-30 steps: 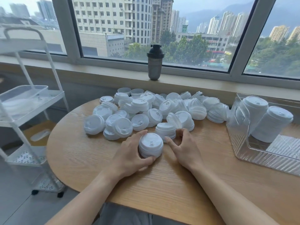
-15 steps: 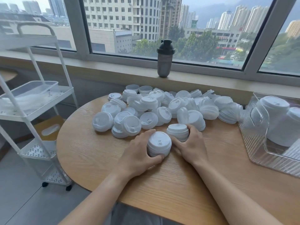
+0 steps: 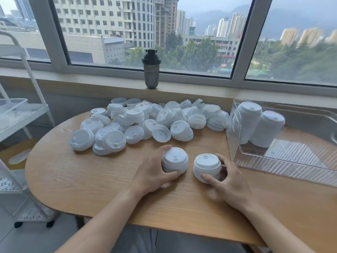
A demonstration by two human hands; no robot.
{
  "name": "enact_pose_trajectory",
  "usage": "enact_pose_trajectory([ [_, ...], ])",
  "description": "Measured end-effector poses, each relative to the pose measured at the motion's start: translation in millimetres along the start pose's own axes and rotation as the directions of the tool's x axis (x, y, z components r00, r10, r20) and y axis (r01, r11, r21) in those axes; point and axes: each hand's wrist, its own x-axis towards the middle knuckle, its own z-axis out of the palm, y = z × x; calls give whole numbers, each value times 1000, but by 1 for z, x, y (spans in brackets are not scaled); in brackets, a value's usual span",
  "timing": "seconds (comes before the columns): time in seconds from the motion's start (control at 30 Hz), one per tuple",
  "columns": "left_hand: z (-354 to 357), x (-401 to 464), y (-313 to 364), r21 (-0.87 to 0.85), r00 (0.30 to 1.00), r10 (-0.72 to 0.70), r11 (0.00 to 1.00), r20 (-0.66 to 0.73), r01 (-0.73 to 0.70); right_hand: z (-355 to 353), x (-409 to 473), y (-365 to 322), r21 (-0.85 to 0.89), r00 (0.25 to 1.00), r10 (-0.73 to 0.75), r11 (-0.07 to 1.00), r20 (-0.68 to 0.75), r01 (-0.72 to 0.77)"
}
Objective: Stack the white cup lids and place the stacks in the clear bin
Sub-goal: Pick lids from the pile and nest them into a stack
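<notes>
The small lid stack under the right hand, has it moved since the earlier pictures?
Yes. The small stack that the right hand holds has come out of the loose lid pile, toward the table's near edge and the clear bin.

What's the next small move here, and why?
Probably lift the right stack onto the left stack. The right hand and left hand each grip a short stack, side by side and apart, while the bin holds taller ones.

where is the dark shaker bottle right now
The dark plastic shaker bottle stands upright on the windowsill, centre of the head view, behind the pile of white cup lids.
</notes>
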Motion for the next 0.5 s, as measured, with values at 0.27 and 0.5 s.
enact_pose_trajectory([
  [0.27,35,6,28,2,998,49,999,43,-49,-37,-18,16,-86,1000,-12,996,-4,12],
  [0.5,37,5,26,26,996,81,996,28,-82,-24,-17,12,-207,978,-22,978,-207,-22],
])
